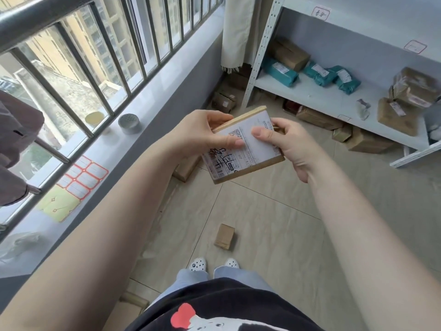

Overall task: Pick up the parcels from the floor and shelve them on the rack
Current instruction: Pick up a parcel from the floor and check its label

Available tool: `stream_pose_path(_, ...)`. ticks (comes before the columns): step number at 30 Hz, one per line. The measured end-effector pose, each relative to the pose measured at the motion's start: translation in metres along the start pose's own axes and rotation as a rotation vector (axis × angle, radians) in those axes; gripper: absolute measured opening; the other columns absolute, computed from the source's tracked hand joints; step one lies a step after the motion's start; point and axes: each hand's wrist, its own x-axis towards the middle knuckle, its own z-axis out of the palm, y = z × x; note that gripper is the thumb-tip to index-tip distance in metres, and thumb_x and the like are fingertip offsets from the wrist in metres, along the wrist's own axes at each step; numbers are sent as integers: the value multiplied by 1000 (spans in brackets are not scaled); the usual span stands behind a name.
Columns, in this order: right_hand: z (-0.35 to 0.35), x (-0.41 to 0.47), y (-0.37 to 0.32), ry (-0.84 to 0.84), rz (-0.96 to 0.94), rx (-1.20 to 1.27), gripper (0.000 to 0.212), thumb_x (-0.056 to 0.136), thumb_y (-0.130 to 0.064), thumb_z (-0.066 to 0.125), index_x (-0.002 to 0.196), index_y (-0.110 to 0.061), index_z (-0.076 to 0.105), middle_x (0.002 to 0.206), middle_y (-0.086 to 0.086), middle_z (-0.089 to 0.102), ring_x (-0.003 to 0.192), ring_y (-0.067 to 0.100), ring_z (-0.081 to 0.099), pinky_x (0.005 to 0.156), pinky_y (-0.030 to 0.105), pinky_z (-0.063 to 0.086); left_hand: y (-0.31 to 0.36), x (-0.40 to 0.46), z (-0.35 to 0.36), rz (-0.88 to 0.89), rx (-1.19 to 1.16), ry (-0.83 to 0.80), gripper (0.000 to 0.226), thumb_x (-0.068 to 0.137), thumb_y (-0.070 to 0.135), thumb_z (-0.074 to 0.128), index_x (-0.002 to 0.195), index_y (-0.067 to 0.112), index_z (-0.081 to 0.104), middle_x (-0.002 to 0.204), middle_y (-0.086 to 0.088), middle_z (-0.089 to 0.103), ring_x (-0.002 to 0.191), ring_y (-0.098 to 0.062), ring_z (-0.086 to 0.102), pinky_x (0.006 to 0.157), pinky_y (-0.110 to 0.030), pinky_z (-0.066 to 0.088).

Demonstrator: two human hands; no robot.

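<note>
I hold a small brown cardboard parcel point(248, 161) with a white shipping label at chest height, label facing me. My left hand point(205, 132) grips its left edge, thumb on the label. My right hand point(288, 144) grips its right edge, thumb also on the label. A smaller brown parcel point(224, 236) lies on the tiled floor just in front of my feet. Another brown parcel point(187, 167) lies on the floor under my left hand, partly hidden. The white metal rack point(310, 94) stands at the upper right, its low shelf holding teal bags point(279, 71) and brown boxes point(396, 115).
Several brown boxes point(318, 118) lie on the floor under the rack and in the corner by a curtain point(241, 32). A window sill point(100, 149) on the left carries a round tin point(129, 123), a sticker sheet point(82, 179) and a plastic bag. Railing bars run above it.
</note>
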Motion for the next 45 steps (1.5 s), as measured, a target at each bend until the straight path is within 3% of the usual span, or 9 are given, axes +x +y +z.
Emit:
stream_pose_path(6, 16, 1, 6, 234, 70, 273, 24, 80, -28, 76, 100, -20, 66, 94, -4, 73, 79, 6, 69, 60, 17, 54, -8, 11, 37, -119, -322, 459, 147, 51, 58, 89, 159, 23, -5, 155, -9, 39, 142, -19, 41, 116, -39, 36)
stream_pose_path(11, 28, 1, 6, 333, 83, 379, 38, 80, -30, 76, 114, -15, 66, 106, 2, 75, 89, 12, 71, 57, 17, 55, -5, 19, 56, -404, -764, 429, 155, 39, 66, 88, 149, 45, -20, 141, -8, 57, 124, -34, 61, 100, -57, 49)
stream_pose_path(17, 41, 1, 15, 273, 93, 486, 17, 85, -23, 72, 100, -18, 68, 92, -4, 77, 78, 5, 73, 69, 22, 57, -7, 24, 58, -266, -1047, 456, 89, 59, 28, 92, 132, 14, 44, 119, -4, 70, 103, -25, 73, 87, -53, 59)
stream_pose_path(21, 37, 3, 23, 210, 99, 452, 57, 79, -21, 76, 132, -13, 56, 120, 3, 72, 102, 13, 70, 99, 34, 51, -15, 26, 48, -177, -962, 481, 80, 58, 23, 93, 121, 11, 46, 117, -8, 72, 105, -27, 73, 88, -53, 58)
stream_pose_path(26, 24, 12, 25, 210, 51, 322, 109, 67, -28, 83, 154, -19, 19, 146, 2, 46, 128, 14, 54, 96, 24, 46, -10, 22, 35, -60, -698, 498, 88, 58, 19, 94, 129, 11, 43, 114, -1, 69, 105, -15, 70, 94, -41, 57)
stream_pose_path(33, 20, 15, 27, 123, 0, 179, 85, 67, -45, 83, 141, -18, 51, 130, 6, 66, 118, 20, 65, 101, 41, 52, -4, 21, 30, 12, -498, 375, 110, 55, 23, 94, 147, 13, 34, 122, -1, 68, 115, -17, 66, 101, -43, 52)
stream_pose_path(36, 21, 12, 32, 155, -24, 210, 70, 78, -37, 77, 142, -23, 49, 123, 2, 70, 109, 15, 69, 93, 33, 56, -8, 20, 35, 4, -544, 317, 126, 52, 31, 92, 155, 14, 22, 135, -7, 64, 122, -19, 63, 105, -44, 49)
stream_pose_path(41, 23, 9, 38, 180, 5, 291, 66, 80, -39, 73, 140, -28, 49, 108, -5, 76, 101, 15, 72, 95, 39, 55, -16, 17, 47, 11, -554, 206, 72, 74, 20, 85, 137, 11, 53, 127, -4, 70, 113, -18, 69, 97, -42, 56)
stream_pose_path(45, 23, 5, 45, 175, 15, 323, 54, 88, -34, 68, 138, -26, 52, 99, -11, 77, 93, 7, 73, 88, 31, 55, -17, 18, 53, -43, -621, 252, 99, 61, 35, 89, 144, 10, 41, 134, -8, 65, 116, -23, 67, 96, -45, 56)
